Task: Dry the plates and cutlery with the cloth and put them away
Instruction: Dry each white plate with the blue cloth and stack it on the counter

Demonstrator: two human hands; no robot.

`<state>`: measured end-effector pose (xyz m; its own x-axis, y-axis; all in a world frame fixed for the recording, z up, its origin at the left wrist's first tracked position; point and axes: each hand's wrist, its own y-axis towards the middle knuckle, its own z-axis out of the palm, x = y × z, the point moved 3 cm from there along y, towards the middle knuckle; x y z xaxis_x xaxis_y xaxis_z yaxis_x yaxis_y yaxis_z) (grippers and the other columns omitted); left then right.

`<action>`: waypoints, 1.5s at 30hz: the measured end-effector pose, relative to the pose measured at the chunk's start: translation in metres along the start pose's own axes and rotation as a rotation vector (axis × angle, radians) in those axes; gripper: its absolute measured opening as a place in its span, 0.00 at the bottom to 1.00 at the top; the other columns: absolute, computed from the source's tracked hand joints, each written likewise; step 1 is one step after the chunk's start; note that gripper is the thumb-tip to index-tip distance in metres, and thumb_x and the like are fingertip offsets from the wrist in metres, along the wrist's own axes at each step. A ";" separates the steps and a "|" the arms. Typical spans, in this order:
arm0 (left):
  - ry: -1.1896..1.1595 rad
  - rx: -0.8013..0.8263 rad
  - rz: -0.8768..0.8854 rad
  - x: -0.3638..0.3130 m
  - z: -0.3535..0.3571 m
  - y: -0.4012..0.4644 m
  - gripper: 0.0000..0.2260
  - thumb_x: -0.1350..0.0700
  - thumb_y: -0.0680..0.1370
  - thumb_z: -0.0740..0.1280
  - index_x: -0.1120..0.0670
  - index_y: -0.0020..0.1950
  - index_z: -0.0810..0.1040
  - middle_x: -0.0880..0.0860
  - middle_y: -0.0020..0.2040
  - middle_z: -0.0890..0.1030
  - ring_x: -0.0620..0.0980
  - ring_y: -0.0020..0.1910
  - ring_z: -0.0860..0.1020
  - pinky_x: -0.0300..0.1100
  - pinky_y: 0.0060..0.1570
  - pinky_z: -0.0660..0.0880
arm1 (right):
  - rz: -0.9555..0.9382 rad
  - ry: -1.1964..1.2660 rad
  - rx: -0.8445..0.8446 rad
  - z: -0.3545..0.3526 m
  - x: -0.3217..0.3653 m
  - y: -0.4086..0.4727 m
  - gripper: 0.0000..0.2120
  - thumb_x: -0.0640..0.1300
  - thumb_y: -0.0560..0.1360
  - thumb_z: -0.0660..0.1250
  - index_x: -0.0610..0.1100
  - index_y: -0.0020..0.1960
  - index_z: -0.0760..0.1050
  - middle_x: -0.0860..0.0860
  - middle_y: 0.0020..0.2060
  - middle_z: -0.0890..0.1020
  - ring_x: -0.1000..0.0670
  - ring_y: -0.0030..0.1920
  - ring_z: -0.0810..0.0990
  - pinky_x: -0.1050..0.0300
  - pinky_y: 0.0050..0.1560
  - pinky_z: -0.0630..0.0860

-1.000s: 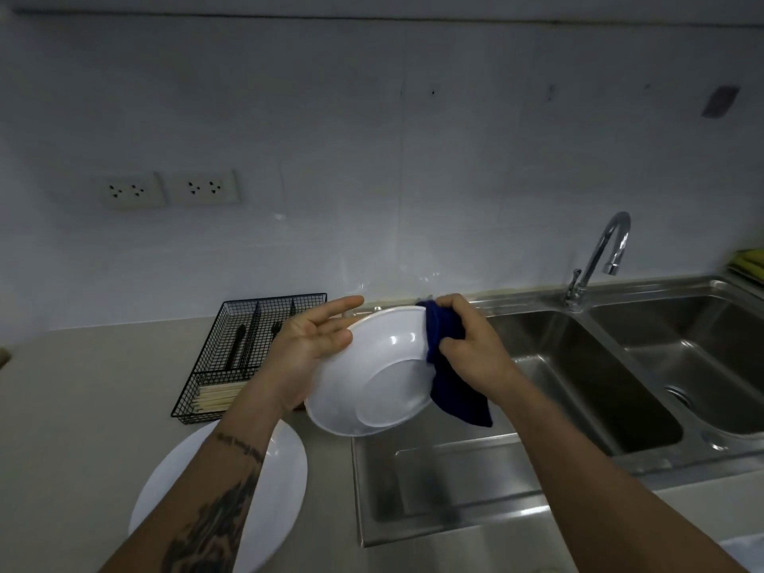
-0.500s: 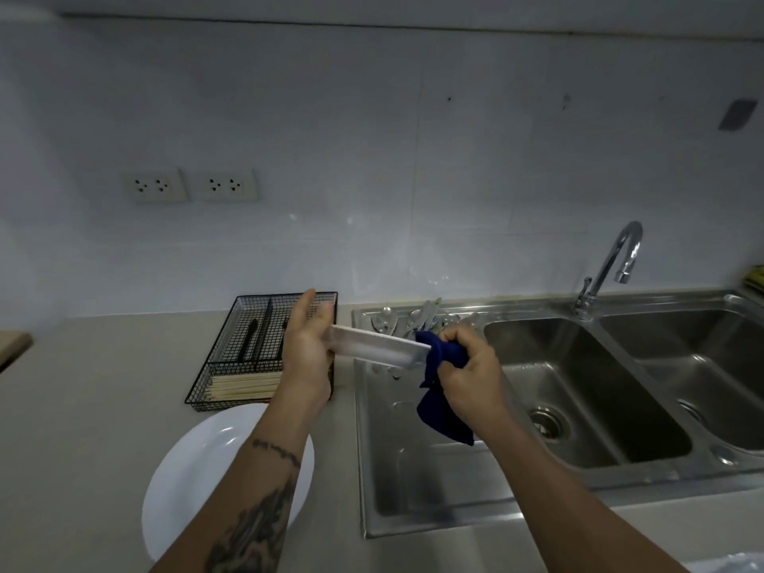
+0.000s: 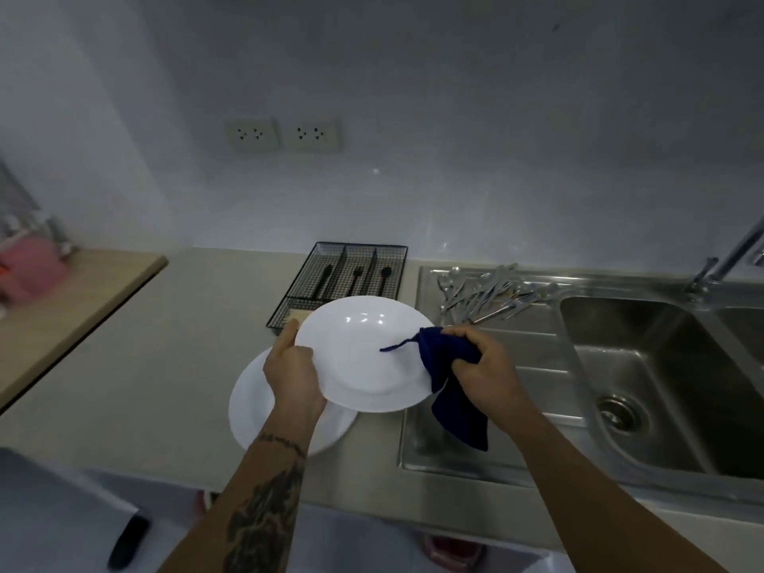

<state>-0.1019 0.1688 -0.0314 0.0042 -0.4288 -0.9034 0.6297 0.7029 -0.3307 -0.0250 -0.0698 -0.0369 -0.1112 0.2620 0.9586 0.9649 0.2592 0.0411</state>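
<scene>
Beige tabletop (image 3: 173, 366), steel sink (image 3: 645, 390) to its right. White plate (image 3: 364, 357) held face up directly above a second plate (image 3: 264, 423); left hand (image 3: 293, 378) grips its left rim, right hand (image 3: 483, 374) clamps blue cloth (image 3: 446, 366) on right rim. Wet cutlery (image 3: 488, 291) behind, on drainboard.

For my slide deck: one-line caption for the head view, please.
Left hand holds a white plate while right hand wipes its rim with a blue cloth.

A plate (image 3: 289, 415) lies on the counter (image 3: 165, 366), left of the sink (image 3: 661, 386). Behind it stands a wire cutlery tray (image 3: 343, 275). Loose cutlery (image 3: 483, 293) lies on the drainboard (image 3: 516, 353), right of the tray.
</scene>
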 end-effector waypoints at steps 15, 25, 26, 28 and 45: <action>0.061 -0.183 0.002 -0.001 -0.108 0.050 0.20 0.68 0.77 0.60 0.54 0.66 0.79 0.50 0.62 0.77 0.53 0.56 0.75 0.44 0.52 0.71 | 0.224 -0.497 0.106 0.094 -0.020 0.005 0.13 0.36 0.67 0.64 0.41 0.50 0.80 0.46 0.42 0.82 0.48 0.41 0.80 0.53 0.40 0.80; 0.046 -0.109 -0.022 0.006 -0.146 0.093 0.19 0.70 0.75 0.60 0.51 0.56 0.82 0.48 0.53 0.82 0.54 0.52 0.79 0.45 0.47 0.77 | 0.362 -0.662 0.050 0.107 -0.049 0.001 0.28 0.36 0.70 0.64 0.41 0.71 0.70 0.41 0.62 0.77 0.41 0.59 0.77 0.51 0.58 0.76; 0.048 -0.106 -0.019 0.008 -0.147 0.096 0.19 0.70 0.75 0.60 0.51 0.55 0.82 0.47 0.52 0.82 0.55 0.53 0.80 0.48 0.50 0.78 | 0.358 -0.658 0.041 0.109 -0.048 0.001 0.29 0.35 0.70 0.64 0.41 0.71 0.70 0.41 0.63 0.76 0.41 0.60 0.76 0.53 0.58 0.75; 0.059 -0.112 -0.004 0.009 -0.149 0.099 0.19 0.70 0.74 0.61 0.52 0.55 0.83 0.48 0.52 0.83 0.56 0.53 0.80 0.51 0.53 0.78 | 0.352 -0.646 0.029 0.114 -0.046 0.002 0.30 0.35 0.70 0.64 0.42 0.72 0.69 0.42 0.65 0.75 0.42 0.62 0.75 0.54 0.60 0.73; 0.356 -0.094 0.155 0.020 -0.153 0.106 0.22 0.66 0.75 0.59 0.51 0.65 0.79 0.50 0.58 0.81 0.53 0.54 0.79 0.43 0.48 0.77 | 0.273 -0.627 0.088 0.176 -0.001 0.015 0.29 0.45 0.74 0.64 0.44 0.75 0.63 0.44 0.67 0.69 0.42 0.67 0.68 0.47 0.66 0.70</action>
<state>-0.1541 0.3210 -0.1264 -0.1859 -0.1017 -0.9773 0.5689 0.7998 -0.1914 -0.0522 0.0976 -0.0865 -0.0090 0.8101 0.5863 0.9579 0.1752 -0.2274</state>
